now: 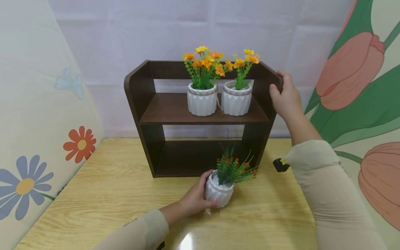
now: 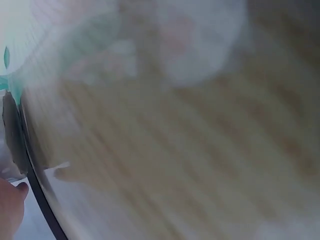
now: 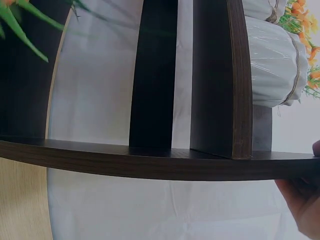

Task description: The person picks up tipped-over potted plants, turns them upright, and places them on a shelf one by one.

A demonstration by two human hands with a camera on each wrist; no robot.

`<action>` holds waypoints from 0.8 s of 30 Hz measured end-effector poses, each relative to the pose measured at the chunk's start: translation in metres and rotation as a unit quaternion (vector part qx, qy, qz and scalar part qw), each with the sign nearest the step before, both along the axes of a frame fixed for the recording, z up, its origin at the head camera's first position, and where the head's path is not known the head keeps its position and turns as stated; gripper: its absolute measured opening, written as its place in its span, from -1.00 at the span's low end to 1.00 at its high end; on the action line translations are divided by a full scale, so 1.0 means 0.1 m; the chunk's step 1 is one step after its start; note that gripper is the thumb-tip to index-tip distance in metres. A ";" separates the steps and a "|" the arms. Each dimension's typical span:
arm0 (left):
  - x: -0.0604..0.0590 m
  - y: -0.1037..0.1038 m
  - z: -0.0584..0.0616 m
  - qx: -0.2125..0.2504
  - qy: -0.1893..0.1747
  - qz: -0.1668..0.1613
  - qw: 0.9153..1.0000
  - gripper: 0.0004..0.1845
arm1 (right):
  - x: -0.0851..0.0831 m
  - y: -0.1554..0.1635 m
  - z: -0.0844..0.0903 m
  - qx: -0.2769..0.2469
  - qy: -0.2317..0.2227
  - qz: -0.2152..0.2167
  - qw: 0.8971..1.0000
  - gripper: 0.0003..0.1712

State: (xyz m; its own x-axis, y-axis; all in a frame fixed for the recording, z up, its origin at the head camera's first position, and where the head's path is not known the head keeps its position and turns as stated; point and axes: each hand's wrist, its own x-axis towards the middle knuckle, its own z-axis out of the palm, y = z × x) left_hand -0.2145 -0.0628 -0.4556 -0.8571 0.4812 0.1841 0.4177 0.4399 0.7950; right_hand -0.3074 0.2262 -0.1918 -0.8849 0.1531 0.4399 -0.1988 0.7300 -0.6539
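My left hand (image 1: 197,198) grips a ribbed white pot (image 1: 218,191) from its left side, thumb across the front; the pot leans to the right. Green sprigs with small red flowers (image 1: 234,168) rise from it, in front of the lower shelf. Up at the right, my right hand (image 1: 287,95) holds the top of the side panel of a dark brown two-tier shelf (image 1: 204,119), thumb on the inner face. In the right wrist view its fingers (image 3: 300,200) wrap that panel's edge. The left wrist view is mostly blurred table, with a bit of hand at the left edge.
Two white pots, a left one (image 1: 202,100) and a right one (image 1: 236,100) with yellow and orange flowers, stand on the upper tier. A small black object (image 1: 280,165) shows beside the right sleeve. The wooden table (image 1: 103,194) meets a pale cloth backdrop (image 1: 193,27).
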 end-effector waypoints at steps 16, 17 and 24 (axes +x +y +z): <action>-0.03 -0.11 -0.10 0.021 0.003 0.013 1.000 0.12 | 0.00 0.01 0.00 0.005 0.000 0.000 1.000 -0.30; -0.03 -0.11 -0.10 0.021 0.003 0.012 1.000 0.11 | 0.00 0.01 0.00 0.005 0.001 -0.001 1.000 -0.30; 0.00 -0.11 -0.11 0.045 -0.006 0.014 0.999 0.12 | 0.00 0.01 0.00 0.007 0.000 0.000 1.000 -0.30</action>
